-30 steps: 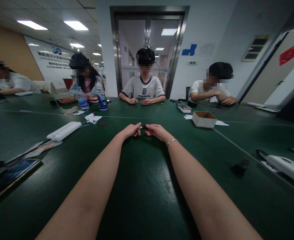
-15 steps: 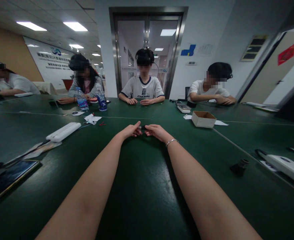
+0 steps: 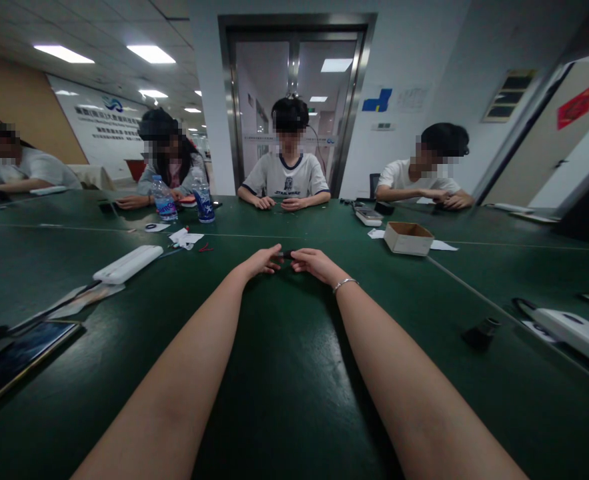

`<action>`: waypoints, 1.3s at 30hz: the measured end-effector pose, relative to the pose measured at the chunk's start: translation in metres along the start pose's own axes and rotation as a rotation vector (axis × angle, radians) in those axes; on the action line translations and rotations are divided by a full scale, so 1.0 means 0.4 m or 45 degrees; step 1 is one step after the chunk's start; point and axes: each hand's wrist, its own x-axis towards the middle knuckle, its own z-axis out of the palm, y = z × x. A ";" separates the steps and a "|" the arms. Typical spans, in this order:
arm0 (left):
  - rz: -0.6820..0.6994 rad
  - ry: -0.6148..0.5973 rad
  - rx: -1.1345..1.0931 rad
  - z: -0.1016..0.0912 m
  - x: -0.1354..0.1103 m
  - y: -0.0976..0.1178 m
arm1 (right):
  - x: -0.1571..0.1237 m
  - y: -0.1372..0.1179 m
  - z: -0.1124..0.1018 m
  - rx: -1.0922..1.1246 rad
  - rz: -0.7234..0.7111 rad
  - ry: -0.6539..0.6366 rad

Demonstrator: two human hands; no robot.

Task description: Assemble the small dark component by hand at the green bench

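Note:
Straight ahead, both my arms stretch out over the green table. Between my hands is a small dark cylindrical piece, too small to name; its left end looks greyish. My left hand is closed, with thumb and fingers at the left end of this piece. My right hand pinches its right end, the other fingers curled under. The fingertips partly hide the piece. A metal bracelet circles my right wrist.
Left lie a phone and a white power bank; two bottles stand farther off. An open box, a small black object and a white device are on the right. Several people sit opposite.
My hands stay in nearly the same place; the fingers of my left hand have shifted slightly on the dark piece. The person at the far right has moved their head and hands a little.

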 end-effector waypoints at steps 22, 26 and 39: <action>0.028 -0.047 0.095 -0.006 0.007 -0.008 | -0.002 -0.002 0.002 0.001 0.002 0.014; 0.038 -0.040 0.110 -0.006 0.009 -0.011 | 0.001 0.000 0.001 0.002 -0.004 -0.003; 0.073 -0.022 0.158 -0.004 0.012 -0.017 | 0.002 0.001 0.000 -0.013 -0.005 -0.027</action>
